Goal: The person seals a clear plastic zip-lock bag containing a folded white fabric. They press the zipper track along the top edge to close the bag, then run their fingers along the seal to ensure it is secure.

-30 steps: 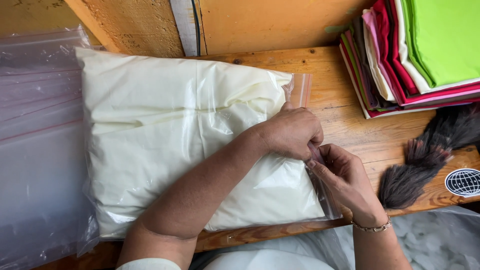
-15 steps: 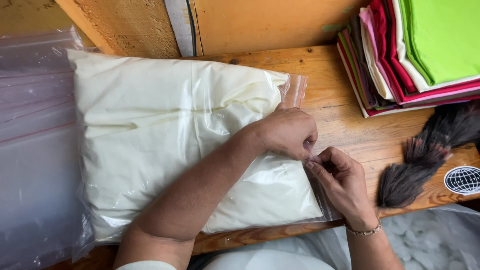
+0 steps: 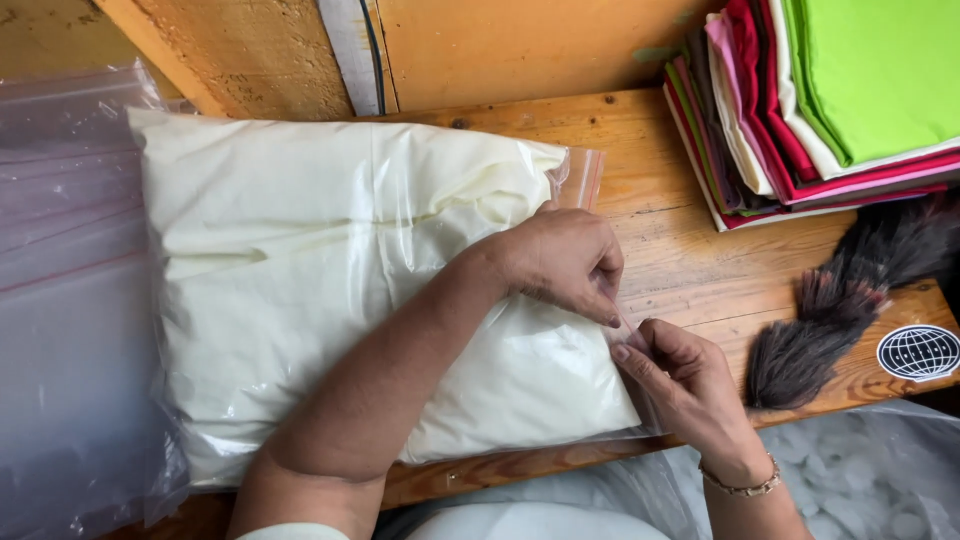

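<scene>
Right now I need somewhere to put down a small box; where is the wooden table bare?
Bare wood lies between the bagged cream fabric and the folded cloth stack, above the right hand. The dark hair bundle crowds the right edge; clear bags cover the left.

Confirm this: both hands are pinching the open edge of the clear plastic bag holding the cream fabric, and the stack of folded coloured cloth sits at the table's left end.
Not quite. The head view shows the stack of folded coloured cloth at the wooden table's right end. The rest holds: left hand and right hand pinch the clear plastic bag's open edge, cream fabric inside.
</scene>
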